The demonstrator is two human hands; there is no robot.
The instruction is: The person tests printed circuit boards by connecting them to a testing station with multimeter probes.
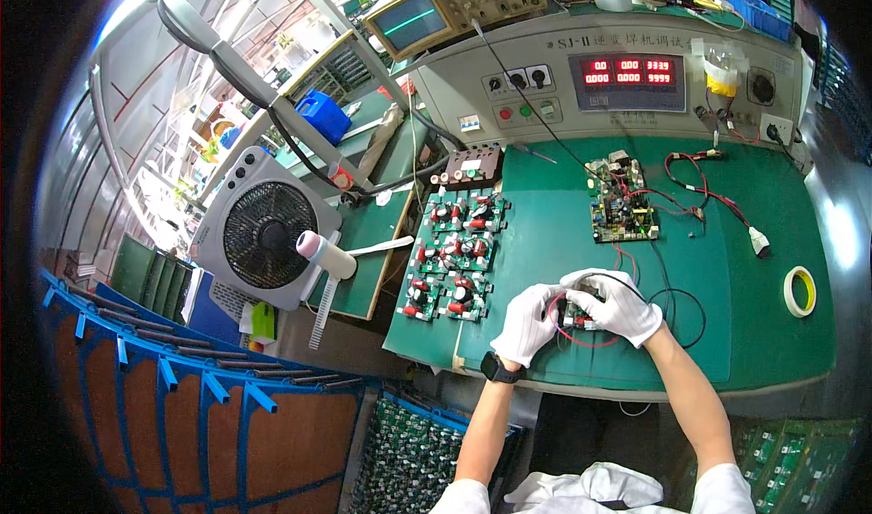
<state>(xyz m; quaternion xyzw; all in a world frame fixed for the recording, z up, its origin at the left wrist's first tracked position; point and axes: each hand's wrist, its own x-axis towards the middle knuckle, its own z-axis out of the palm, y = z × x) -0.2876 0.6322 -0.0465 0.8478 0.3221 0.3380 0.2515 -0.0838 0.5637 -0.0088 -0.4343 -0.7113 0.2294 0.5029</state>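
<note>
Both my hands wear white gloves and meet over a small circuit board [576,318] near the front edge of the green bench. My left hand [529,321] is closed on the board's left side. The fingers of my right hand [619,307] are pinched together above the board, with a black wire [698,307] running from them and looping off to the right. A red wire [586,343] curves around the board's front. Fingertips and wire ends are partly hidden. Beyond the hands lies a larger populated board [622,201] with wires attached.
Several small boards [454,255] with red and black parts lie in rows at left. A tape roll [799,291] and a red cable [727,201] with a white plug are at right. Behind stand a meter panel [631,83] and an oscilloscope [413,19]; a fan [272,228] is at left.
</note>
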